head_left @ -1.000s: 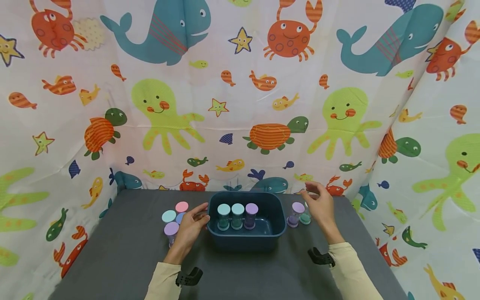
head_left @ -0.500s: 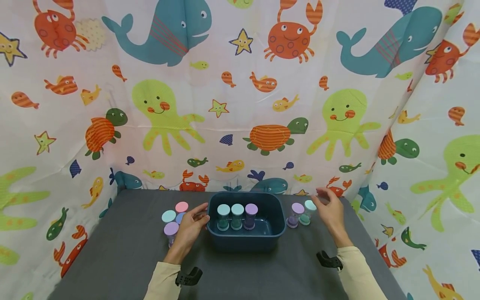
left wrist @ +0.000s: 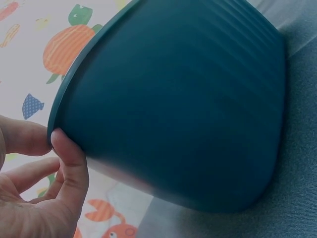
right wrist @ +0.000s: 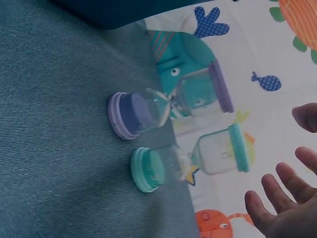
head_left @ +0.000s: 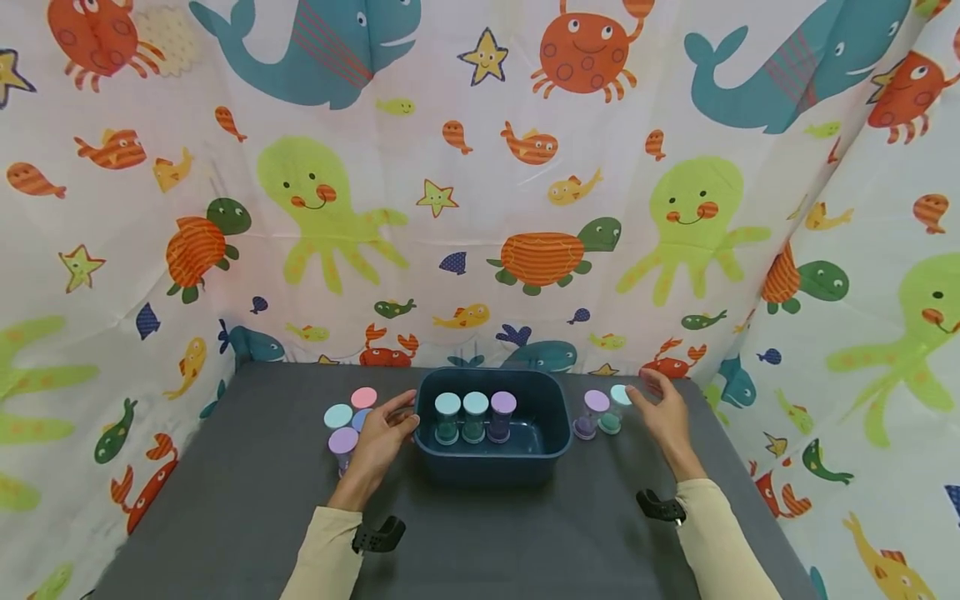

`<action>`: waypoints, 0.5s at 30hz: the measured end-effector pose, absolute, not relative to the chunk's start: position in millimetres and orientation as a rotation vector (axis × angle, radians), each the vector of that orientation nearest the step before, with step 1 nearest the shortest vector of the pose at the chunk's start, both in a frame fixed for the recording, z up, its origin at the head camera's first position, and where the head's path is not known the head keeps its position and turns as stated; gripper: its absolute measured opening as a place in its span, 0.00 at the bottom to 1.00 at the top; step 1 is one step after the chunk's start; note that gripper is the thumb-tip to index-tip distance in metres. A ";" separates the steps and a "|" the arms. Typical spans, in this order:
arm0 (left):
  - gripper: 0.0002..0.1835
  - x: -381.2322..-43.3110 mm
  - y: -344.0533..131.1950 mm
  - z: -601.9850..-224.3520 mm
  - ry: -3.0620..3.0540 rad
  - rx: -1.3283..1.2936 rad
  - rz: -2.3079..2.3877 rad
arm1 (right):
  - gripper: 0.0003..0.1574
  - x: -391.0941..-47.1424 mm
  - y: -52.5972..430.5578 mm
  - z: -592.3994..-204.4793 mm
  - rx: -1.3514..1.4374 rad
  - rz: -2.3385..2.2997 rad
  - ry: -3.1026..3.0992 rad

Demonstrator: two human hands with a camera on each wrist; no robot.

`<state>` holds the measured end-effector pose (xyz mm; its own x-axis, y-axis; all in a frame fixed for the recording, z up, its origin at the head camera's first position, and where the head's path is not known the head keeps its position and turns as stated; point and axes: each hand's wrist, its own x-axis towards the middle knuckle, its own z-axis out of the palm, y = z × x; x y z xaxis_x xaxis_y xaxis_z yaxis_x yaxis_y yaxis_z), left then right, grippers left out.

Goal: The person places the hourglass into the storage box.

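My left hand [head_left: 381, 442] pinches the left rim of a dark blue plastic bin [head_left: 491, 468], thumb on the outer wall in the left wrist view. Inside the bin, two teal-capped hourglasses [head_left: 447, 417] and a purple-capped hourglass [head_left: 502, 417] stand upright in a row. Right of the bin, a purple hourglass [right wrist: 143, 111] and a teal hourglass [right wrist: 153, 166] stand side by side, sand in their lower bulbs. Close beside the teal one, my right hand [head_left: 663, 417] is held with spread, relaxed fingers and nothing in it.
Left of the bin stand several more hourglasses with pink [head_left: 363, 397], light teal [head_left: 337, 416], blue and purple [head_left: 343, 440] caps, partly behind my left hand. The grey table [head_left: 480, 550] ends at a sea-animal curtain [head_left: 450, 275] behind and at the sides.
My right hand has drawn back to the right from the teal hourglass, uncovering its cap. My left hand stays at the bin's rim. The head view has tilted slightly downward.
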<state>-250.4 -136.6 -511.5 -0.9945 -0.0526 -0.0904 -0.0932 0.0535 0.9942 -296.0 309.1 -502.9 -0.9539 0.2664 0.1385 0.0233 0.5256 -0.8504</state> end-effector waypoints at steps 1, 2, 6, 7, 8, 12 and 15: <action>0.25 -250.5 -136.7 -510.4 2.255 -0.165 2.128 | 0.37 -296.9 309.8 -504.9 -0.250 1.405 -2.521; 0.25 -250.5 -136.8 -510.3 2.255 -0.169 2.120 | 0.38 -297.5 310.4 -507.2 -0.258 1.410 -2.531; 0.25 -248.9 -136.7 -510.4 2.263 -0.174 2.106 | 0.39 -299.9 311.8 -516.5 -0.264 1.406 -2.566; 0.25 -248.8 -136.7 -510.5 2.264 -0.171 2.108 | 0.39 -300.8 312.1 -518.3 -0.257 1.406 -2.569; 0.25 -249.1 -136.6 -510.8 2.266 -0.167 2.110 | 0.40 -301.8 312.2 -519.8 -0.247 1.409 -2.570; 0.25 -250.2 -136.5 -510.0 2.263 -0.154 2.128 | 0.42 -306.0 312.1 -524.1 -0.189 1.452 -2.552; 0.25 -251.0 -136.4 -509.7 2.255 -0.154 2.137 | 0.42 -309.1 311.7 -527.1 -0.159 1.524 -2.529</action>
<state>-251.0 -136.4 -509.7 -0.9946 -0.0504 -0.0905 -0.0931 0.0516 0.9943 -309.1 311.7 -527.1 -0.9772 0.1861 0.1025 -0.0037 0.4676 -0.8839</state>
